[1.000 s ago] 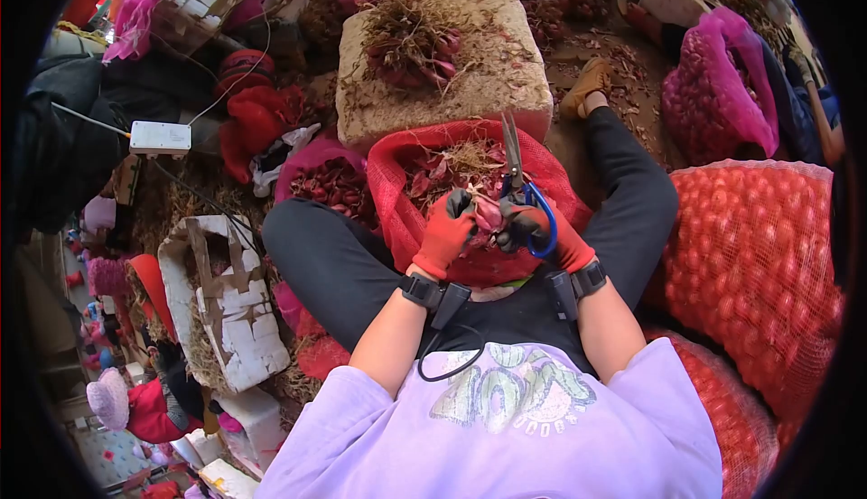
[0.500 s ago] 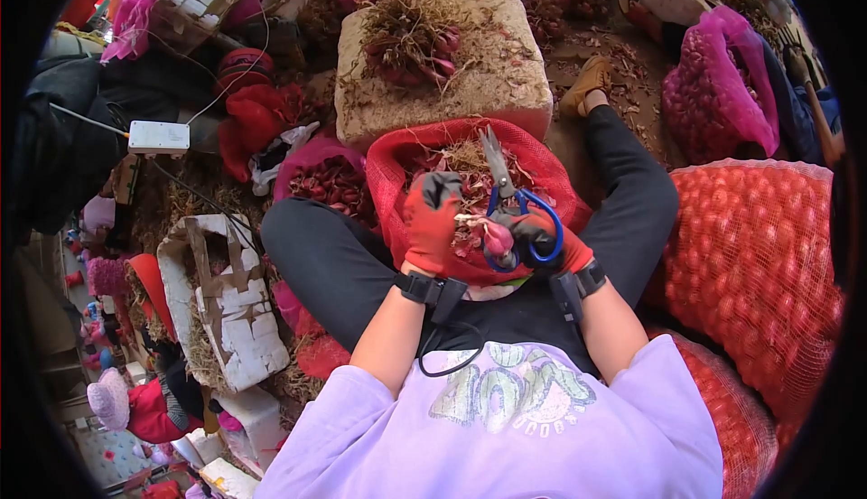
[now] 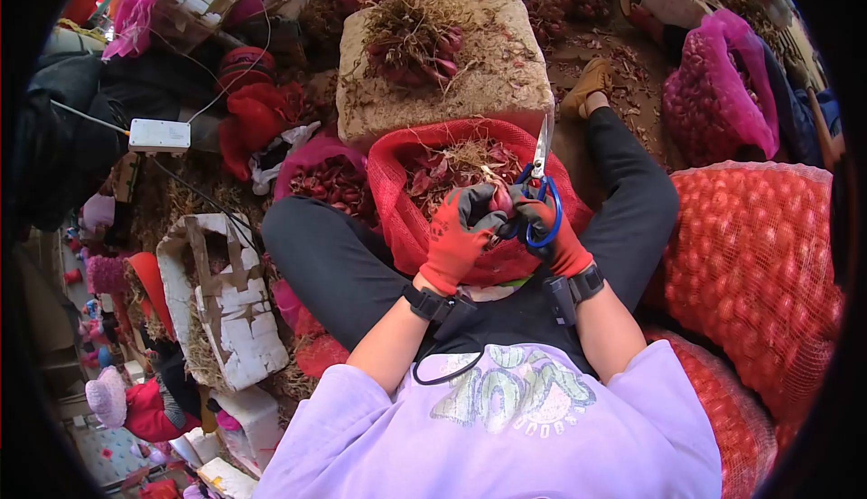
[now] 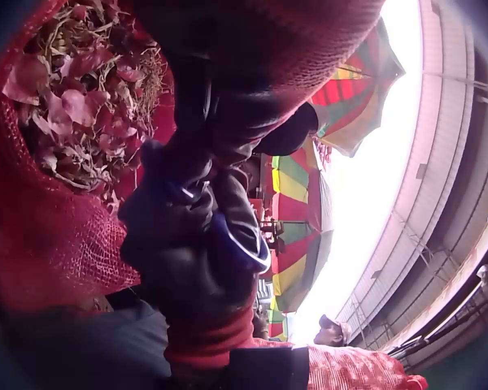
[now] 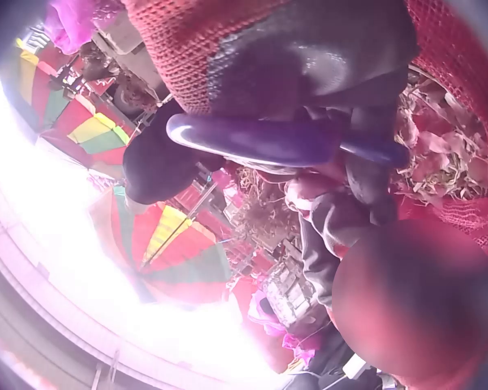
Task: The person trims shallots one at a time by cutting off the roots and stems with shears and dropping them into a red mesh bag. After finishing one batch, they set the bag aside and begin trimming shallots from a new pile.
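Observation:
In the head view, a shallot bulb (image 3: 501, 197) with a pale stem is pinched between both gloved hands. The left hand (image 3: 457, 233) curls its thumb and fingers round the bulb's left side. The right hand (image 3: 553, 233) holds blue-handled scissors (image 3: 540, 151), blades pointing up and away, while its fingertips touch the bulb. Both hands are over the near part of a red mesh bag (image 3: 397, 214) containing dry skins and trimmings (image 3: 433, 174). The right wrist view shows a blue handle loop (image 5: 244, 140) against the right glove (image 5: 309, 65).
A foam block (image 3: 506, 47) bearing a heap of shallots (image 3: 411, 47) stands beyond the bag. Large full net sacks (image 3: 750, 264) are at the right. A pink bag of shallots (image 3: 330, 183) and a broken white foam box (image 3: 244, 318) lie left.
Since the half-second-old frame, the left hand has moved right and gripped the bulb. The bulb's stem now points upward instead of left; the scissors have shifted right.

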Demonstrator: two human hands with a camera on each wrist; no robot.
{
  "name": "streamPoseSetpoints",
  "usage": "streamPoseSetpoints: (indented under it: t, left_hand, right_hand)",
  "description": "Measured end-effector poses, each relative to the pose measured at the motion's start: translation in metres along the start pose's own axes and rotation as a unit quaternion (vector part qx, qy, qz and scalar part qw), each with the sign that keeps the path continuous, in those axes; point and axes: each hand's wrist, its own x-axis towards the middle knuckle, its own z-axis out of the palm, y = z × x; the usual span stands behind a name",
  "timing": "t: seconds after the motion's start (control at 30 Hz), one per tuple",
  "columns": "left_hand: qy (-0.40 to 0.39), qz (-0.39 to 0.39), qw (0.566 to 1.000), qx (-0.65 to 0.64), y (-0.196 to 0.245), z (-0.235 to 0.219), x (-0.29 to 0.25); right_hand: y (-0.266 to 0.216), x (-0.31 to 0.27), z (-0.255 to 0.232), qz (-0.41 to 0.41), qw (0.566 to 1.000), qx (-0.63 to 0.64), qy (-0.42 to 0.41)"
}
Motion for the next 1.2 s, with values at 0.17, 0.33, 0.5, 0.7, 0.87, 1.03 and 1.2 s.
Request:
streamPoseSetpoints:
  t: [0.17,0.33,0.5,0.7,0.87,1.03,1.2]
  left_hand:
    - [0.068,-0.048,0.991,-0.102,-0.004,0.005,-0.004]
    - [0.013,-0.189,0.959,-0.213,-0.013,-0.008,-0.003]
    - [-0.008,-0.220,0.953,-0.207,-0.018,-0.012,-0.001]
    - [0.011,-0.210,0.962,-0.176,-0.039,-0.011,-0.001]
    - [0.004,-0.235,0.961,-0.144,-0.034,-0.007,0.001]
    - [0.026,-0.275,0.924,-0.263,-0.023,-0.009,0.005]
    - [-0.007,-0.184,0.964,-0.191,-0.009,-0.004,0.004]
  right_hand:
    - [-0.022,0.008,0.011,0.247,0.942,0.192,0.118]
    - [-0.029,0.012,0.032,0.173,0.968,0.028,0.179]
    - [-0.037,0.010,0.028,0.048,0.956,-0.275,0.095]
    - [-0.036,0.013,0.032,0.139,0.975,-0.085,0.149]
    - [-0.023,0.003,0.018,0.195,0.959,0.137,0.155]
    - [-0.034,0.007,0.014,0.271,0.918,0.227,0.181]
    - [-0.008,0.005,0.013,0.314,0.911,0.184,0.194]
